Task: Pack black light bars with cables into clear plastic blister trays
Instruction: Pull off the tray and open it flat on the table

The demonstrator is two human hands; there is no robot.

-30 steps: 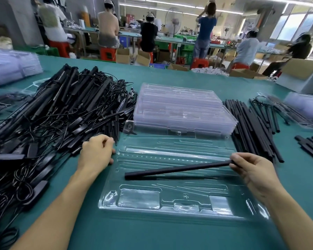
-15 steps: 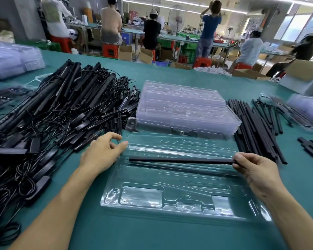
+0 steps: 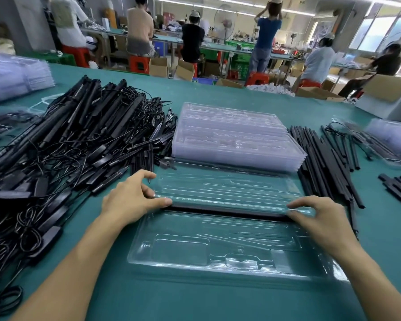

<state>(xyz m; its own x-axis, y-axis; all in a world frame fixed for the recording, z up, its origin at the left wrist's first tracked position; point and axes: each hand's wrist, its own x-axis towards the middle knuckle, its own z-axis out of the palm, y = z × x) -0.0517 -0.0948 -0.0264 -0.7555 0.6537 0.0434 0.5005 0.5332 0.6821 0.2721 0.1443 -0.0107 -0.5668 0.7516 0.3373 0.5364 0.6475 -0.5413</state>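
An open clear blister tray [image 3: 218, 262] lies flat on the green table in front of me. A plain black bar [image 3: 229, 210] lies across the tray's middle, in a long channel. My left hand [image 3: 134, 198] presses its thumb on the bar's left end, with the fingers arched over the tray's far half. My right hand [image 3: 320, 216] pinches the bar's right end between thumb and fingertips. A big tangled pile of black light bars with cables [image 3: 67, 147] lies to the left, close to my left hand.
A stack of clear trays [image 3: 232, 137] stands just behind the open tray. Loose plain black bars [image 3: 326, 163] lie in a row to the right, with more trays [image 3: 389, 140] beyond. Further tray stacks [image 3: 16, 77] sit far left. People work at benches behind.
My right hand brought the bar from a tilt above the tray down into the middle channel. My left hand moved from the tray's left edge onto the bar's left end.
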